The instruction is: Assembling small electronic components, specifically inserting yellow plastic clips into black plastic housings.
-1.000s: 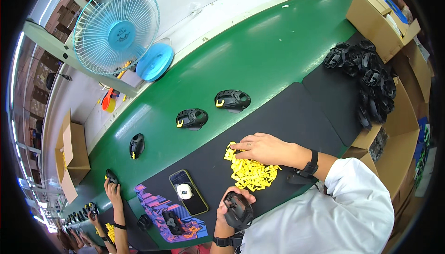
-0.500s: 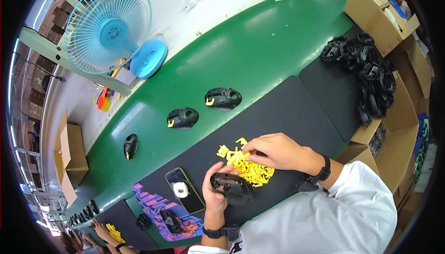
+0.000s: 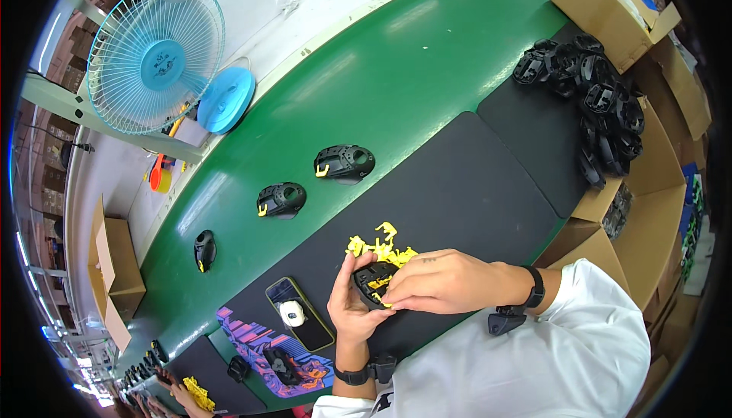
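My left hand (image 3: 354,304) is closed around a black plastic shell (image 3: 367,275), shaped like a computer mouse body, its hollow side turned up. The fingertips of my right hand (image 3: 431,282) pinch a small yellow plastic piece (image 3: 383,301) against the shell's near right side. More yellow shows inside the shell. Just beyond both hands lies a pile of yellow plastic pieces (image 3: 386,249) on the black mat, partly hidden by my right hand. Further off on the green table stand mouse-shaped shells with yellow clips, among them a near-left shell (image 3: 204,251) and a larger-looking one (image 3: 345,163).
A phone (image 3: 311,330) with a white object (image 3: 292,313) on it lies left of my hands, by a colourful mat (image 3: 252,342). Many black shells (image 3: 591,86) are heaped at right near cardboard boxes (image 3: 598,6). A blue fan (image 3: 164,64) stands far left. Other people's hands (image 3: 181,395) work lower left.
My right hand has left the yellow pile and come to the shell with a yellow piece. My left hand has turned the shell, and the view has shifted slightly.
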{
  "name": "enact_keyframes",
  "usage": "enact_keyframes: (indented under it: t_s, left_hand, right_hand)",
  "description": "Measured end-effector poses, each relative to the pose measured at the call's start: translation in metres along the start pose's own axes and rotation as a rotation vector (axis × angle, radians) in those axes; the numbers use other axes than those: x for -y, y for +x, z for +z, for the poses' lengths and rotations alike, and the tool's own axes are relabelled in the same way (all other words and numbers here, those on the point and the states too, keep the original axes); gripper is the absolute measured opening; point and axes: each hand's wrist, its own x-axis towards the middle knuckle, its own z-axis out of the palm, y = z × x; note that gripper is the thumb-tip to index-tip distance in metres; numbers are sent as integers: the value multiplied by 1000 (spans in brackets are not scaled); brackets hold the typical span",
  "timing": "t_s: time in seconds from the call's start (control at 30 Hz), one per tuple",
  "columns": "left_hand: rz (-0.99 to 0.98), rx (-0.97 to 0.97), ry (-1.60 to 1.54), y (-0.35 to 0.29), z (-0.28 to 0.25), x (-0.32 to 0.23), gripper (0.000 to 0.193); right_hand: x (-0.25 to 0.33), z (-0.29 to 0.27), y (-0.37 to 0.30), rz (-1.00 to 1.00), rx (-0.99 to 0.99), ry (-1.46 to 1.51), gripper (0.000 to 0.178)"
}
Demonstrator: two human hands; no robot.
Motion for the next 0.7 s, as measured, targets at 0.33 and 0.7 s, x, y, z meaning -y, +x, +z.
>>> enact_keyframes:
  t_s: [0.33, 0.7]
  left_hand:
    - [45, 0, 116, -5, -6, 4, 97]
    - [97, 34, 172, -4, -6, 3, 97]
  right_hand:
    - [0, 6, -5, 111, -33, 85, 18]
    - [0, 2, -8, 121, -11, 220, 19]
